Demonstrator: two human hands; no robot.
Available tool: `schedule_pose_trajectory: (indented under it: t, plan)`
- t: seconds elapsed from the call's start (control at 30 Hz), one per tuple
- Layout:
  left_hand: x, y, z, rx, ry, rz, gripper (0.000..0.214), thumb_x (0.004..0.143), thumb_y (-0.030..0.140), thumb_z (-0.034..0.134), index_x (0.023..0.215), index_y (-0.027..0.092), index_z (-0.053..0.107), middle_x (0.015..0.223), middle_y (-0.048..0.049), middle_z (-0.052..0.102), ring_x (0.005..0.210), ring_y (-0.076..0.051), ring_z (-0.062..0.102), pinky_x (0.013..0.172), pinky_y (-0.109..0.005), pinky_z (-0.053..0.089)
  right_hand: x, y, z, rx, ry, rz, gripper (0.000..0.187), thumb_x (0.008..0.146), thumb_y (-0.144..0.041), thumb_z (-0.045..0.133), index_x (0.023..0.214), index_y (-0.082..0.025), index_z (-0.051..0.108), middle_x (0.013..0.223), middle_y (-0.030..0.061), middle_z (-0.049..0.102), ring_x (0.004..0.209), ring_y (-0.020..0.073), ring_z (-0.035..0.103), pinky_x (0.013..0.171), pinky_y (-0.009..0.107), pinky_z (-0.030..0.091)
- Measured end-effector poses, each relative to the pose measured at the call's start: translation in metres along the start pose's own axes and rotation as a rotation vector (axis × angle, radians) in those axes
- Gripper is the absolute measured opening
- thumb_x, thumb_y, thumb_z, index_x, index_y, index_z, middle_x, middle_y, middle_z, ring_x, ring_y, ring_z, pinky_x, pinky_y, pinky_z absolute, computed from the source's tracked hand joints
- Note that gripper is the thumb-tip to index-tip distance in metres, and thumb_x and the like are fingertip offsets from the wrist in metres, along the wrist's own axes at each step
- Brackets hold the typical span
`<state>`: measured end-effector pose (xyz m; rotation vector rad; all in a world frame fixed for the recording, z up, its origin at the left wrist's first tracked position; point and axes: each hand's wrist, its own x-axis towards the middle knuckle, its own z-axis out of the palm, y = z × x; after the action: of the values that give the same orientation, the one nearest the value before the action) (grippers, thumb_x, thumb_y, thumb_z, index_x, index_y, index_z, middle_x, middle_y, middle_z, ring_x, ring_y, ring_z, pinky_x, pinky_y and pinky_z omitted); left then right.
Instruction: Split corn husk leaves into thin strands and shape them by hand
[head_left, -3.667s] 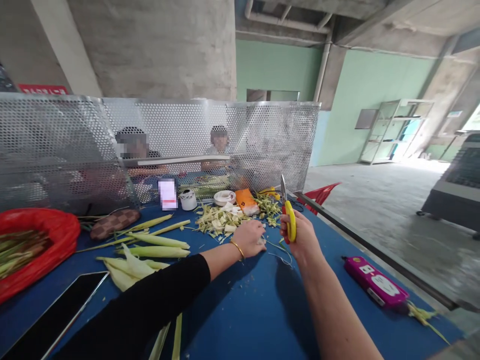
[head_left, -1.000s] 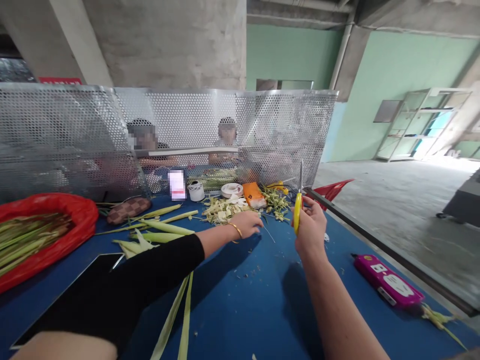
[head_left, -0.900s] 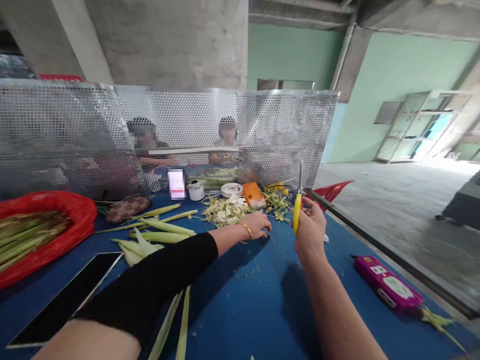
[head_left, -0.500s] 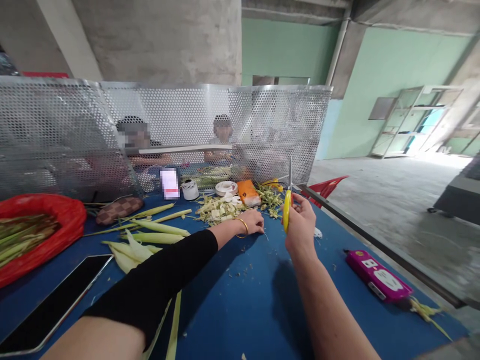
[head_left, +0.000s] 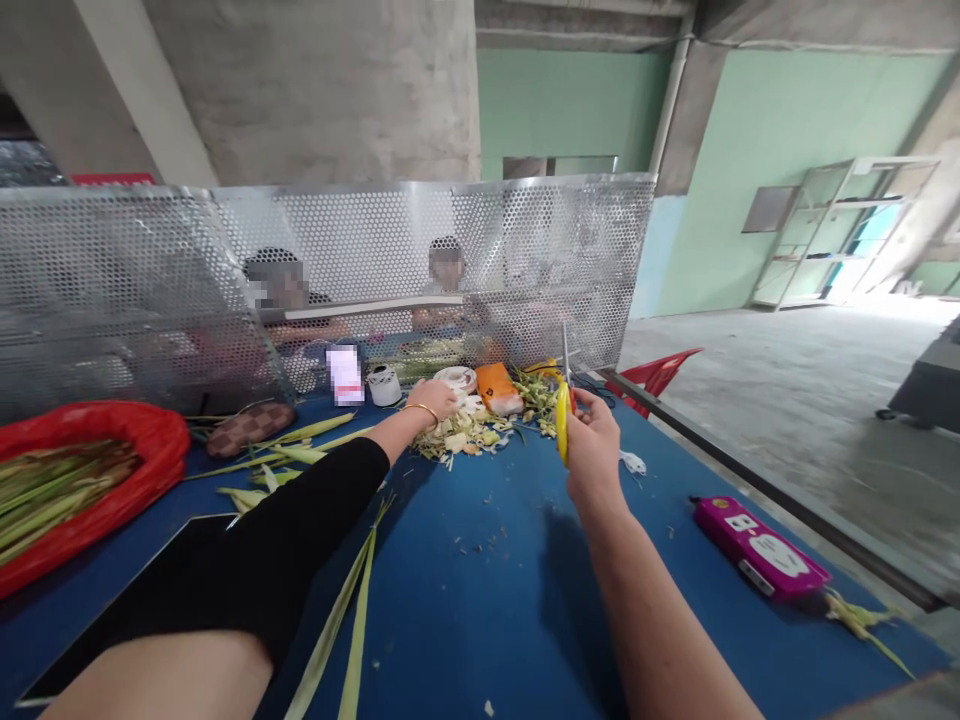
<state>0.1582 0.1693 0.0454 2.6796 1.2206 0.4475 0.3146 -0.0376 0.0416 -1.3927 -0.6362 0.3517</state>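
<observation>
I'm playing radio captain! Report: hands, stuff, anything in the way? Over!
Right hand holding scissors. Left hand at the scraps, grip unclear. Orange packet crowding the scraps.

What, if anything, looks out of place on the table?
Small crumbs lie scattered over the blue table, apart from the heap of trimmings by the left hand, so they look like stray spill. Nothing looks damaged.

Purple box (head_left: 761,552) on blue table (head_left: 457,620); metal shelf (head_left: 825,258) near green wall (head_left: 780,120).

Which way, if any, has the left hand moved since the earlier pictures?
Yes: the left hand moved left and forward, from in front of the orange packet to its left.
</observation>
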Motion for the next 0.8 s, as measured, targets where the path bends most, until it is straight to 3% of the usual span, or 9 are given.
schedule_pose_trajectory:
  t: [0.13, 0.37, 0.47, 0.57, 0.67, 0.73, 0.8]
  plan:
    - [-0.006, -0.013, -0.015, 0.056, -0.069, -0.028, 0.032, 0.09, 0.034, 0.055, 0.118, 0.018, 0.057, 0.122, -0.0086, 0.057, 0.102, -0.022, 0.059, 0.085, -0.041, 0.051, 0.001, 0.006, -0.001, -0.287, -0.122, -0.059, 0.048, 0.071, -0.029, 0.054, 0.116, -0.015, 0.057, 0.074, 0.0021, 0.064, 0.06, 0.0172, 0.058, 0.053, 0.025, 0.041]
    - [-0.042, -0.004, -0.032, 0.073, -0.002, -0.131, 0.032, 0.09, 0.034, 0.056, 0.118, 0.018, 0.057, 0.122, -0.0086, 0.057, 0.102, -0.022, 0.059, 0.086, -0.042, 0.051, -0.012, 0.02, 0.011, -0.817, -0.459, -0.227, 0.031, 0.067, -0.027, 0.066, 0.097, -0.023, 0.066, 0.087, 0.0051, 0.071, 0.082, 0.024, 0.064, 0.065, 0.027, 0.04]
    - [-0.08, 0.006, -0.04, 0.045, 0.045, -0.148, 0.036, 0.087, 0.034, 0.058, 0.119, 0.016, 0.056, 0.12, -0.0093, 0.059, 0.1, -0.021, 0.06, 0.085, -0.041, 0.05, -0.015, 0.033, 0.017, -0.998, -0.521, -0.284, 0.029, 0.071, -0.022, 0.062, 0.1, -0.02, 0.065, 0.092, 0.0097, 0.071, 0.088, 0.0261, 0.065, 0.068, 0.028, 0.041]
    - [-0.13, 0.013, -0.047, 0.026, 0.074, -0.204, 0.018, 0.08, 0.035, 0.064, 0.088, 0.02, 0.069, 0.093, -0.0041, 0.07, 0.089, -0.019, 0.063, 0.079, -0.028, 0.046, -0.016, 0.048, 0.019, -1.122, -0.534, -0.335, 0.029, 0.076, -0.019, 0.058, 0.104, -0.014, 0.063, 0.096, 0.0162, 0.07, 0.09, 0.0291, 0.065, 0.069, 0.031, 0.043]
    - [-0.179, 0.014, -0.046, 0.012, 0.087, -0.291, 0.036, 0.079, 0.048, 0.058, 0.06, 0.019, 0.066, 0.07, -0.0058, 0.068, 0.077, -0.023, 0.063, 0.069, -0.03, 0.043, -0.017, 0.057, 0.02, -1.187, -0.528, -0.395, 0.024, 0.081, -0.02, 0.053, 0.101, -0.011, 0.064, 0.095, 0.0198, 0.068, 0.086, 0.0306, 0.066, 0.069, 0.034, 0.044]
    - [-0.205, 0.009, -0.041, -0.016, 0.061, -0.343, 0.043, 0.082, 0.048, 0.052, 0.051, 0.02, 0.063, 0.061, -0.0061, 0.064, 0.072, -0.024, 0.063, 0.066, -0.031, 0.041, -0.019, 0.059, 0.02, -1.197, -0.518, -0.451, 0.021, 0.082, -0.019, 0.051, 0.092, -0.011, 0.067, 0.093, 0.0212, 0.066, 0.087, 0.0317, 0.065, 0.069, 0.035, 0.044]
    - [-0.224, 0.002, -0.034, -0.054, 0.028, -0.381, 0.034, 0.075, 0.043, 0.062, 0.048, 0.021, 0.061, 0.059, -0.0052, 0.062, 0.07, -0.024, 0.063, 0.064, -0.031, 0.04, -0.024, 0.056, 0.022, -1.173, -0.51, -0.524, 0.021, 0.083, -0.017, 0.051, 0.092, -0.011, 0.069, 0.095, 0.0211, 0.065, 0.09, 0.0315, 0.064, 0.072, 0.036, 0.044]
